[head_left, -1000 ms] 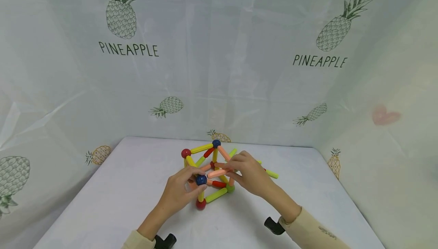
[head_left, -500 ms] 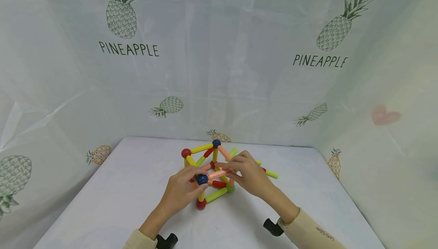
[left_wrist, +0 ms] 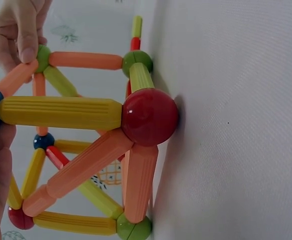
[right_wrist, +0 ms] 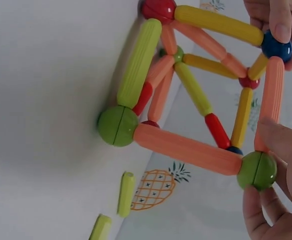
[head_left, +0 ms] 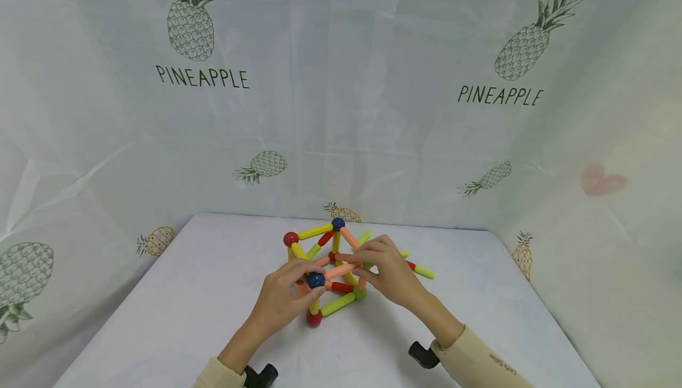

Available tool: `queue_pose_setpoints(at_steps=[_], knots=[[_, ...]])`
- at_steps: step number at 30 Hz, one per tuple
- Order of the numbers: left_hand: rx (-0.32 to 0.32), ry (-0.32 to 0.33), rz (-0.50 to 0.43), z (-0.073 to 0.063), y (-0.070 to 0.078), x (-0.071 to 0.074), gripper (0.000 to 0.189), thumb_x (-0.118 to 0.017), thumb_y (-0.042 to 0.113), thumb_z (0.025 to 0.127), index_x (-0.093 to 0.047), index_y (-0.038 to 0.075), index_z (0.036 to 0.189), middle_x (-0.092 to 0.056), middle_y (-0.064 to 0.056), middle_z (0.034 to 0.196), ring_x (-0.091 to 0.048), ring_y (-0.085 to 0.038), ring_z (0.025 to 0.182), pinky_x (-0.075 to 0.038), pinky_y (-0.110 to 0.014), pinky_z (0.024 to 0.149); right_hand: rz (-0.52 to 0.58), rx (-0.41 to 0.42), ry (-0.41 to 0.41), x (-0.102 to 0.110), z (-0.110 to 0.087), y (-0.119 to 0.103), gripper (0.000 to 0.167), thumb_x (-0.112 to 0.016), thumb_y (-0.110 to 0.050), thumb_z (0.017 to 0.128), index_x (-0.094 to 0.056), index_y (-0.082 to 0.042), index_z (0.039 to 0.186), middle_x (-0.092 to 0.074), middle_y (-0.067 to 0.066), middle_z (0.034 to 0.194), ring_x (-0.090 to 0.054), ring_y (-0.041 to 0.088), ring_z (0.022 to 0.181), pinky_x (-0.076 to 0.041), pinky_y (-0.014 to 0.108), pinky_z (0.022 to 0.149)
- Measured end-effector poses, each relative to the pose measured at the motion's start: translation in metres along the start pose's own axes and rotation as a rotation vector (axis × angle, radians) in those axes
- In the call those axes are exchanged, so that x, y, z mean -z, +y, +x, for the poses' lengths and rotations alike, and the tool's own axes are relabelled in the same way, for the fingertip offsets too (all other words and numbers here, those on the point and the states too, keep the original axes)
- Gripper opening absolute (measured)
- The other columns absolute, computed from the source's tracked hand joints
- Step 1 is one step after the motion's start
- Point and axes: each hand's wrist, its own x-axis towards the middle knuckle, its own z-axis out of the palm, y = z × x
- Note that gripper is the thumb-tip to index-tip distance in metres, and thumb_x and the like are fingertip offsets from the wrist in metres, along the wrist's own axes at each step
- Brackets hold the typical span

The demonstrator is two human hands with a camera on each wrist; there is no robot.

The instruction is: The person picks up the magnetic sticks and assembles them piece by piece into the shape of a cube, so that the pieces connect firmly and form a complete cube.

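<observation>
A box-like frame of magnetic rods and balls stands on the white table [head_left: 202, 293]. My left hand [head_left: 282, 296] pinches the blue ball [head_left: 317, 280] at its near upper left corner. A yellow rod [left_wrist: 60, 112] runs from that ball down to a red ball [left_wrist: 150, 117] on the table. At the near upper right corner, my right hand [head_left: 391, 272] holds a green ball [right_wrist: 256, 171], its thumb against the salmon rod [right_wrist: 272, 92] that spans the two held balls. In the head view the right fingers mostly hide this green ball.
Loose yellow-green rods [right_wrist: 126, 194] lie on the table to the right of the frame, one beside a red piece [head_left: 411, 265]. Slanted rods with red pieces [right_wrist: 217, 131] cross inside the frame. Behind the table hangs a pale pineapple-print cloth [head_left: 373, 109].
My left hand and the blue ball have shifted very slightly right, toward the salmon rod's end. The right hand keeps its hold, and the rest of the frame looks the same.
</observation>
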Motion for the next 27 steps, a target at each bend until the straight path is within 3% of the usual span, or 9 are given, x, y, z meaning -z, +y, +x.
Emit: queue_pose_setpoints(at_steps=[8,13,19,27], knots=[[0.015,-0.014,-0.051,0.0,-0.005,0.0,0.042,-0.078,0.028,0.085,-0.062,0.03,0.124,-0.059,0.017,0.116,-0.056,-0.003,0.09,-0.056,-0.03,0.072,0.006,-0.043,-0.005,-0.003,-0.005,0.004,0.042,-0.08,-0.023,0.082,-0.069,-0.039,0.119,-0.065,-0.018,0.104,-0.047,0.007,0.098,-0.044,0.03,0.075],[0.034,0.004,-0.003,-0.001,-0.011,0.002,0.046,-0.076,0.026,0.086,-0.059,0.034,0.128,-0.057,0.017,0.123,-0.056,-0.002,0.091,-0.055,-0.03,0.074,-0.007,-0.033,0.025,-0.002,-0.007,-0.001,0.032,-0.081,-0.021,0.081,-0.074,-0.03,0.111,-0.066,-0.014,0.102,-0.046,0.008,0.094,-0.044,0.026,0.069],[0.064,0.012,0.027,-0.001,-0.012,0.004,0.041,-0.074,0.027,0.088,-0.061,0.032,0.128,-0.051,0.007,0.132,-0.057,-0.005,0.093,-0.054,-0.027,0.076,-0.018,-0.035,0.061,-0.005,-0.009,-0.005,0.034,-0.083,-0.017,0.079,-0.075,-0.027,0.11,-0.066,-0.015,0.101,-0.045,0.007,0.091,-0.043,0.025,0.068],[0.121,0.04,0.003,-0.004,-0.011,0.002,0.046,-0.08,0.024,0.083,-0.062,0.036,0.124,-0.043,0.013,0.12,-0.056,-0.002,0.092,-0.052,-0.021,0.078,0.07,-0.073,0.054,-0.003,-0.014,-0.006,0.036,-0.079,-0.016,0.084,-0.071,-0.03,0.116,-0.065,-0.011,0.11,-0.047,0.009,0.094,-0.05,0.027,0.069]])
